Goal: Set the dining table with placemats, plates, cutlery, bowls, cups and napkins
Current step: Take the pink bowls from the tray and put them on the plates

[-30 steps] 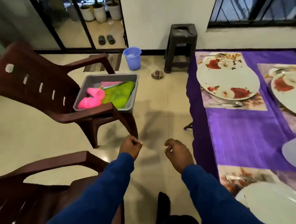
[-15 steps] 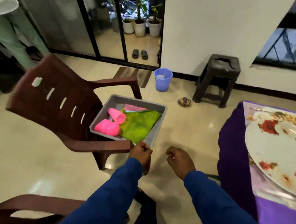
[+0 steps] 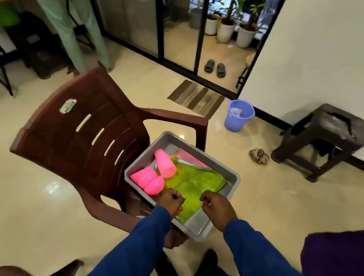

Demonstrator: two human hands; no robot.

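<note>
Your left hand [image 3: 172, 203] has its fingers curled into a loose fist with nothing visibly held, hovering over the near left part of the grey plastic tub [image 3: 232, 178]. Your right hand [image 3: 218, 208] sits just beside it to the right, fingers also curled in with the thumb tucked near the forefinger; nothing shows between them, and whether either hand touches the cloth below you cannot tell. Both wrists come out of blue sleeves [image 3: 140, 242].

Under your knuckles lies a folded green napkin [image 3: 192, 180] that covers most of the tub floor. At its far edge a pink napkin [image 3: 188, 158] pokes out beneath it, with something thin and pale lying along the seam between the two, too blurred to name. In the tub's left part three pink cups [image 3: 152, 178] lie on their sides: two close together near the left wall, and a third [image 3: 164, 163] just beyond them, with its mouth toward the green napkin.

The tub rests on the seat of a brown plastic armchair [image 3: 87, 133], between the armrests. To the right, on the tiled floor, stand a small blue bucket [image 3: 238, 115] and a dark stool [image 3: 326, 137], with a crumpled bit of cloth [image 3: 259, 155] between them. A striped doormat [image 3: 195, 98] lies before the glass door, and a pair of slippers [image 3: 214, 66] beyond it. At the near right corner a purple tablecloth [image 3: 341, 254] shows.
</note>
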